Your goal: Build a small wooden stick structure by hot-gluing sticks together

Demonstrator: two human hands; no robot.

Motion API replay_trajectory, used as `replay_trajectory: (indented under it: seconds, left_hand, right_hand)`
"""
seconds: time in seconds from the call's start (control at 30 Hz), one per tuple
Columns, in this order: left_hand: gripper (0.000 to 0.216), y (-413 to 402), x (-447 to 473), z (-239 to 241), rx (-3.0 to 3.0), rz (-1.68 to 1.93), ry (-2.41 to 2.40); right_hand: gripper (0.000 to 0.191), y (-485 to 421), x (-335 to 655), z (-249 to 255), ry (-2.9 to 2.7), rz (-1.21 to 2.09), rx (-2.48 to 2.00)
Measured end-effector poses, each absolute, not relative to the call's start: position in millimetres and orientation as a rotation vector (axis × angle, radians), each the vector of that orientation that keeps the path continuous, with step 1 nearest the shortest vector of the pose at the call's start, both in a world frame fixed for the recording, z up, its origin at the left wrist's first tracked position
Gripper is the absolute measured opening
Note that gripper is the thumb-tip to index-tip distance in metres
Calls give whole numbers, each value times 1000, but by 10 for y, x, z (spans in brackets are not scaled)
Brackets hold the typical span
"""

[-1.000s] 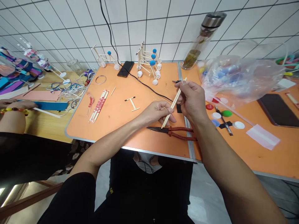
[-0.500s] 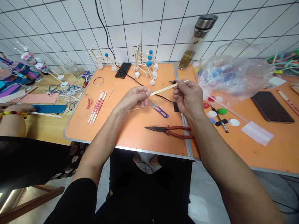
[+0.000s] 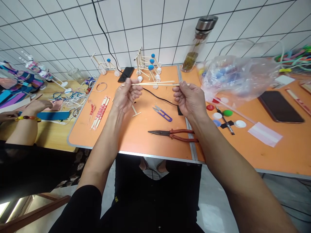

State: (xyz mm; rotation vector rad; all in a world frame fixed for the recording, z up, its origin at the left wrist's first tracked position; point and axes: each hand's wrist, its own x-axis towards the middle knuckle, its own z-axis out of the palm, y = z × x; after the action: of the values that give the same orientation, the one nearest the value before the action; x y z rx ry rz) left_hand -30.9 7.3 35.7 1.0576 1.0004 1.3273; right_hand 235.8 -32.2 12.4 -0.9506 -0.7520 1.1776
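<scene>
Two thin wooden chopsticks (image 3: 155, 84) stretch level between my hands above the orange table. My left hand (image 3: 124, 97) is closed, pinching their left ends between thumb and fingers. My right hand (image 3: 191, 99) is closed on the right end of one chopstick, while the other's tip points free just short of it. Below them lie purple thread snips (image 3: 166, 116) and long-nosed pliers (image 3: 170, 133) with red handles. Beneath my left hand are short wooden sticks (image 3: 136, 113). Wrapped chopsticks (image 3: 100, 113) lie to its left.
Stick frames with blue caps (image 3: 151, 61) stand at the back beside a phone (image 3: 125, 74). A glass tea bottle (image 3: 191, 60) stands by the tiled wall. To the right are a plastic bag (image 3: 233, 76), bottle caps (image 3: 227, 113) and another phone (image 3: 280, 106). A co-worker's arm (image 3: 26, 124) rests at left.
My hands have moved apart, the left one going left. The chopsticks now span level between them and have spread slightly at the right. The co-worker's hand has shifted right.
</scene>
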Motion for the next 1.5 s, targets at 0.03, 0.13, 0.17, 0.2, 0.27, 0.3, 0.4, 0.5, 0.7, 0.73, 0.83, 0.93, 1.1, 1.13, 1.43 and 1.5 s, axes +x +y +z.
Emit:
replay_trajectory:
  seconds: [0.03, 0.13, 0.17, 0.2, 0.27, 0.3, 0.4, 0.5, 0.7, 0.73, 0.83, 0.93, 1.1, 1.13, 1.43, 1.5]
  left_hand:
    - [52, 98, -418, 385, 1082, 1414, 1031]
    - [45, 105, -814, 435, 1220, 1666, 1171]
    - [43, 83, -945, 421, 1294, 1686, 1232]
    - [39, 52, -1065, 386, 1379, 1643, 1294]
    - [31, -18, -1264, 255, 1502, 1508, 1420]
    - [28, -49, -1343, 168, 1530, 1458, 1484]
    - [25, -106, -1513, -99, 1640, 1336, 1648]
    - [30, -146, -1611, -268, 1858, 1118, 1822]
    - [30, -331, -1638, -197, 2125, 734, 2202]
    - [28, -361, -1606, -152, 2147, 767, 2232]
    - [21, -424, -1378, -17, 2133, 1088, 2089]
    - [26, -477, -968, 71, 1797, 1361, 1601]
    - [45, -577, -384, 73, 1307, 1365, 1130]
    - [45, -586, -333, 57, 1252, 1394, 1097]
    - [52, -563, -236, -72, 1109, 1491, 1021]
    - [51, -532, -276, -19, 1140, 1509, 1045]
  right_hand:
    - [39, -326, 2365, 138, -744, 1174, -949]
    - [33, -352, 2371, 188, -721, 1194, -946]
    - [29, -363, 2365, 203, -714, 1215, -939]
    - [24, -375, 2356, 214, -707, 1238, -931]
    - [17, -394, 2331, 224, -697, 1275, -917]
    - [15, -400, 2319, 221, -697, 1284, -914]
    - [12, -405, 2293, 188, -722, 1283, -922]
    - [13, -395, 2289, 137, -771, 1295, -948]
    - [24, -361, 2306, 63, -829, 1291, -971]
    - [25, -360, 2299, 56, -836, 1287, -973]
    - [26, -387, 2247, 36, -897, 1298, -975]
    - [27, -459, 2159, 22, -1018, 1331, -963]
    - [25, -563, 2038, -2, -1217, 1385, -984]
    - [23, -567, 2023, -14, -1255, 1381, -1000]
    - [8, -501, 1949, -230, -1516, 1209, -1030]
    - [9, -489, 1953, -242, -1527, 1190, -1044]
